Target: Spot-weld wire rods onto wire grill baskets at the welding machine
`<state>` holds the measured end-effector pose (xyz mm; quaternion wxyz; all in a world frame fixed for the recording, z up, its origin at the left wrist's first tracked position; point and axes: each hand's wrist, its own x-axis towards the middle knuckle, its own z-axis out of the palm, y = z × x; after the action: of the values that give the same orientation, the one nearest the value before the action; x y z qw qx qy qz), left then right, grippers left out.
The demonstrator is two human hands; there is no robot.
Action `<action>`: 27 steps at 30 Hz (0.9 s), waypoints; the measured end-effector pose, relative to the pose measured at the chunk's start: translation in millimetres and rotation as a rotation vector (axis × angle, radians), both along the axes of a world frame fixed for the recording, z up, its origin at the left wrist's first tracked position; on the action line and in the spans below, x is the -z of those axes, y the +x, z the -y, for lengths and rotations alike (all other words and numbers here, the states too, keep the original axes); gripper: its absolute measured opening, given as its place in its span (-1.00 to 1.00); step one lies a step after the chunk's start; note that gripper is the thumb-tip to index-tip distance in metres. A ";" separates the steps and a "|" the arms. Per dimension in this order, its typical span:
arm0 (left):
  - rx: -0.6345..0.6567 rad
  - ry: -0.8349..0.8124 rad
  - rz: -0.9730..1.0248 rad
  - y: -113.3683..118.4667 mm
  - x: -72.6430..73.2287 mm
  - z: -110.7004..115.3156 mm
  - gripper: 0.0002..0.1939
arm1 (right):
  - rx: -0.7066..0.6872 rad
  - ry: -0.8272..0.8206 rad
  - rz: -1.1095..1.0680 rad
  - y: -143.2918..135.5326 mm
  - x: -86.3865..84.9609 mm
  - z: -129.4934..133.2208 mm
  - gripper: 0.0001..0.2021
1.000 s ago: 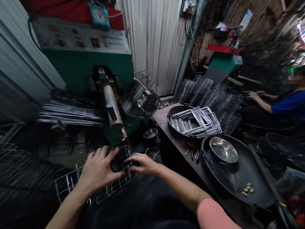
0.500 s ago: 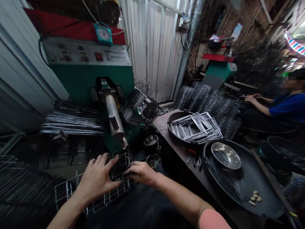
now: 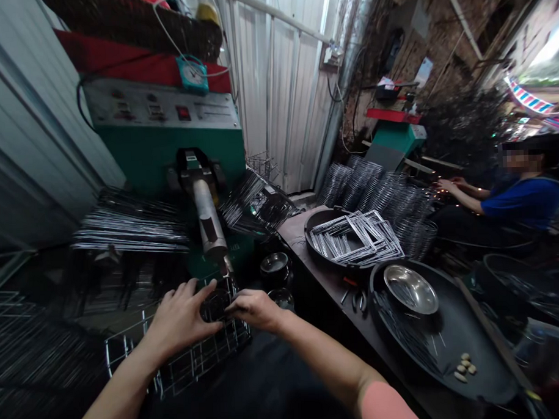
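Observation:
A wire grid frame [image 3: 193, 366] lies across my lap below the tip of the green machine's metal arm [image 3: 209, 221]. My left hand [image 3: 185, 315] rests at the upper side of the frame, thumb and fingers spread apart around a dark round shape. Close to the arm's tip, my right hand [image 3: 253, 309] has its fingers pinched together at the frame's right part; what they hold is too small to make out.
On the right, a bench [image 3: 303, 233] bears a black pan of wire rectangles [image 3: 358, 237] and a larger tray [image 3: 476, 325] with a steel bowl [image 3: 410, 288]. Pliers [image 3: 356, 295] lie beside them. Wire stacks [image 3: 128, 224] flank the machine. A person in blue [image 3: 521, 195] sits far right.
The camera view has shifted slightly. My right hand remains pinched by the arm's tip and my left stays spread. Sparks now show near the other person's hands.

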<state>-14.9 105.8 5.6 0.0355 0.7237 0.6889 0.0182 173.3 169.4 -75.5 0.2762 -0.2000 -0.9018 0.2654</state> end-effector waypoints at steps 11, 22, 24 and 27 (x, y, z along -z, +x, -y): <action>0.061 0.079 -0.018 -3.0 3.8 -2.8 -0.22 | -0.027 0.004 0.024 -1.0 2.8 -2.1 -0.88; -0.026 0.047 0.094 -23.0 9.8 -40.8 -0.16 | 0.040 0.012 0.042 -18.4 -8.6 -41.2 -0.93; -0.029 0.032 0.099 -22.8 12.7 -41.7 -0.15 | 0.040 0.008 0.041 -19.0 -8.9 -43.1 -0.91; -0.039 0.045 0.102 -20.6 15.6 -36.7 -0.17 | 0.054 0.011 0.077 -18.0 -9.5 -37.6 -0.88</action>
<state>-35.5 142.5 -10.0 0.0541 0.7090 0.6996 0.0710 155.3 207.0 -66.0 0.2493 -0.2327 -0.9075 0.2451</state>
